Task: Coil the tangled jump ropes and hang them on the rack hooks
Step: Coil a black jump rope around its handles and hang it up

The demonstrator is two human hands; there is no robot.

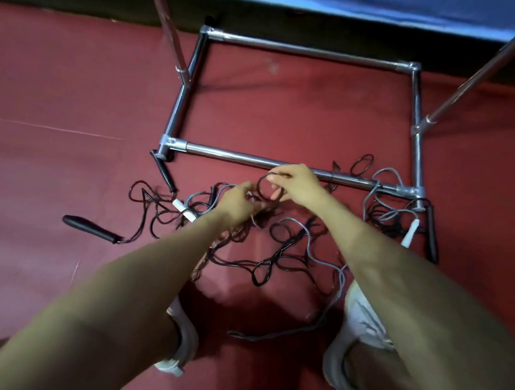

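My left grip pinches a bunch of black rope. My right grip pinches one loop of it, held up over the pile. The ropes lie tangled on the red floor, black ones and one grey rope. I count three black handles and two white handles. The rack is just behind, with some rope across its front bar. My two shoes are near.

Left hand and right hand pinch black rope loop above tangled ropes; rack base beyond
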